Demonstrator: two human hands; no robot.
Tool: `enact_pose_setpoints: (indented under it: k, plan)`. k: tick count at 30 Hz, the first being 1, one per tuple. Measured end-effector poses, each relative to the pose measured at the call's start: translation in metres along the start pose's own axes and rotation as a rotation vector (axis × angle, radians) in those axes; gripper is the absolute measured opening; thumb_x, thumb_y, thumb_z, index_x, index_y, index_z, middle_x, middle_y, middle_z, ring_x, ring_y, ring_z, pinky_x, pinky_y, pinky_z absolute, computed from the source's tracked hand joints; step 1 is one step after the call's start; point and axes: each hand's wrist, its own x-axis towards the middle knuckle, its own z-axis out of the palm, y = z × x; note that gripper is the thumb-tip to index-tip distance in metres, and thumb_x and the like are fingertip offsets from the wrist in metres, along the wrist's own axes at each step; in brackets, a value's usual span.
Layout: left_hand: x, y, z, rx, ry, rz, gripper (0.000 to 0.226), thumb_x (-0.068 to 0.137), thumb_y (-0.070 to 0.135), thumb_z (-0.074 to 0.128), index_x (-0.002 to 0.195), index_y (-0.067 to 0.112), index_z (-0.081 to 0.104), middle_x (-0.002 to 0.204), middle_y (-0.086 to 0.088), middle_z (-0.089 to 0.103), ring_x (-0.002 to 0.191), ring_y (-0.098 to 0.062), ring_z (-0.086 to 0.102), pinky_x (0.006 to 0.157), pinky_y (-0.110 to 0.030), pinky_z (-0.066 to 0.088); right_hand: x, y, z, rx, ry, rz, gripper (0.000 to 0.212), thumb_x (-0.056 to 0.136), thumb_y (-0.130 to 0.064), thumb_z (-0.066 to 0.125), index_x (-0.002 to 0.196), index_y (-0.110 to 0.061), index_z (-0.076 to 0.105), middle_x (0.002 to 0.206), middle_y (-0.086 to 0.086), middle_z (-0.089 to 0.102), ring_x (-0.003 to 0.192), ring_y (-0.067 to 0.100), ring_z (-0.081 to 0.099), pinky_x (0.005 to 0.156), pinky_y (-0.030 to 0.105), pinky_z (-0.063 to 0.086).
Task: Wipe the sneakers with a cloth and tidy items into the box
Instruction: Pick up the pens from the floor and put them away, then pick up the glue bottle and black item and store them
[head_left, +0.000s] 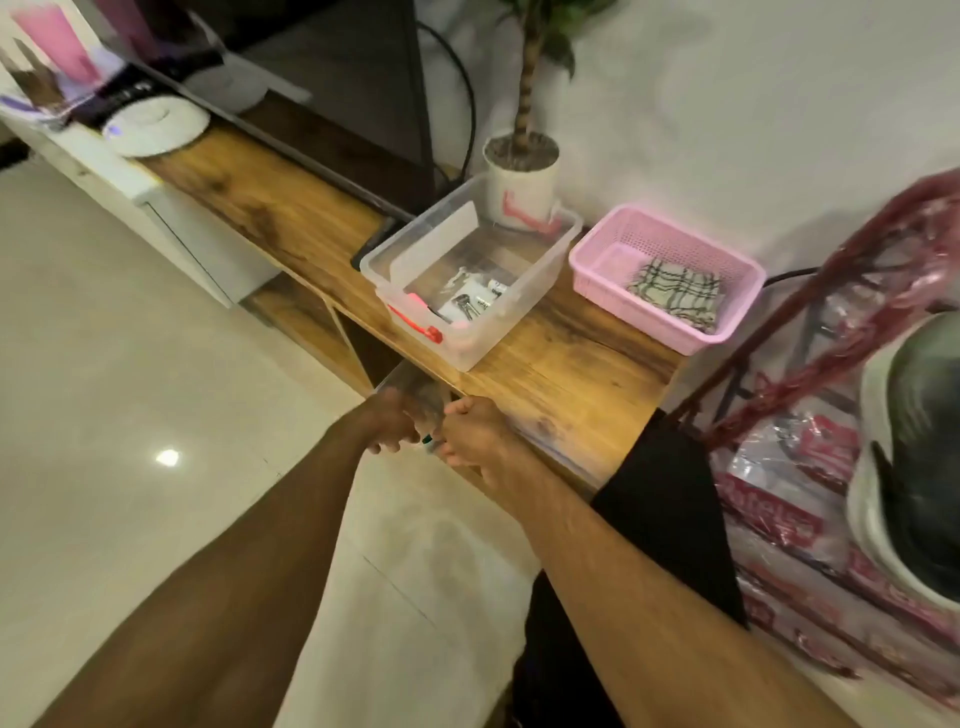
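Note:
A clear plastic box with red latches sits on the wooden shelf; small items, a nail clipper among them, lie inside. To its right a pink basket holds a folded checked cloth. My left hand and my right hand meet at the shelf's front edge, both closed on a clear plastic bag with something small and green at its lower end. A dark sneaker with a white sole shows at the right edge.
A potted plant stands behind the clear box. A dark screen rises at the back. A white round device and pink items lie at the far left. Red plastic-wrapped goods stand on the right. Tiled floor spreads below.

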Motion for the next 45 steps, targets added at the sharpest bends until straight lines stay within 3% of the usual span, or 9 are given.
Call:
enact_pose_setpoints:
  k: [3,7,11,15,20,25,34,39,45]
  plan:
    - [-0.035,0.017,-0.001,-0.023,0.034,0.043,0.019,0.093,0.01,0.055,0.108,0.001,0.064,0.103,-0.019,0.068,0.096,-0.036,0.068,0.084,-0.047,0.056,-0.038,-0.012,-0.024,-0.059,-0.022,-0.053,0.004,0.093,-0.01,0.059,0.091,-0.012,0.056,0.099,0.015,0.068,0.084,0.026,0.067,0.088,0.04,0.056]
    - [-0.085,0.047,0.001,-0.066,0.163,0.166,0.009,0.093,0.011,0.056,0.088,0.011,0.064,0.084,-0.011,0.068,0.066,-0.021,0.068,0.055,-0.031,0.055,-0.084,-0.017,-0.064,-0.056,0.042,-0.137,0.007,0.093,-0.006,0.057,0.094,-0.012,0.058,0.096,0.009,0.066,0.084,0.022,0.068,0.086,0.042,0.058]
    - [-0.122,0.09,0.011,-0.121,0.271,0.318,0.007,0.089,0.005,0.063,0.088,0.011,0.067,0.082,-0.011,0.067,0.062,-0.022,0.066,0.053,-0.033,0.055,-0.122,-0.022,-0.101,0.014,0.16,-0.276,0.011,0.093,-0.004,0.055,0.095,-0.012,0.063,0.101,0.01,0.066,0.093,0.027,0.067,0.078,0.04,0.058]
    - [-0.153,0.149,0.028,-0.223,0.323,0.485,0.007,0.088,0.004,0.062,0.091,0.01,0.066,0.076,-0.011,0.067,0.059,-0.021,0.063,0.049,-0.027,0.05,-0.161,-0.032,-0.145,0.037,0.313,-0.448,0.009,0.086,-0.007,0.063,0.083,-0.015,0.064,0.088,0.013,0.07,0.072,0.023,0.064,0.065,0.037,0.053]
    - [-0.205,0.26,0.072,-0.359,0.306,0.792,0.013,0.084,-0.001,0.063,0.082,0.012,0.064,0.064,-0.018,0.058,0.046,-0.021,0.056,0.043,-0.025,0.046,-0.217,-0.033,-0.237,0.043,0.613,-0.598,0.023,0.081,-0.002,0.062,0.071,-0.022,0.068,0.084,0.002,0.072,0.08,0.021,0.069,0.075,0.039,0.059]
    - [-0.261,0.367,0.159,-0.304,0.086,1.042,0.01,0.084,0.001,0.065,0.092,0.007,0.066,0.051,-0.003,0.06,0.038,-0.012,0.053,0.037,-0.019,0.045,-0.29,0.012,-0.348,0.237,1.004,-0.616,0.015,0.081,-0.003,0.063,0.077,-0.015,0.072,0.081,0.005,0.073,0.077,0.026,0.07,0.07,0.045,0.06]
    - [-0.331,0.447,0.338,-0.16,-0.335,1.252,0.014,0.087,0.006,0.064,0.1,0.012,0.065,0.064,-0.005,0.062,0.051,-0.021,0.059,0.047,-0.032,0.052,-0.388,0.156,-0.451,0.539,1.466,-0.508,0.02,0.079,-0.006,0.065,0.07,-0.024,0.07,0.081,-0.003,0.073,0.075,0.021,0.07,0.075,0.043,0.06]
    - [-0.354,0.443,0.445,-0.037,-0.565,1.2,0.017,0.087,0.006,0.063,0.103,0.014,0.065,0.067,-0.01,0.061,0.053,-0.022,0.061,0.047,-0.032,0.051,-0.416,0.256,-0.468,0.707,1.598,-0.355,0.016,0.084,-0.004,0.059,0.085,-0.014,0.072,0.08,0.002,0.072,0.062,0.016,0.066,0.051,0.028,0.054]
    - [-0.334,0.411,0.558,0.177,-0.753,1.024,0.018,0.087,0.01,0.064,0.102,0.02,0.065,0.074,-0.011,0.066,0.056,-0.02,0.062,0.051,-0.032,0.052,-0.409,0.388,-0.463,0.899,1.62,-0.104,0.015,0.087,-0.003,0.058,0.089,-0.011,0.071,0.081,0.004,0.07,0.063,0.018,0.065,0.051,0.029,0.053]
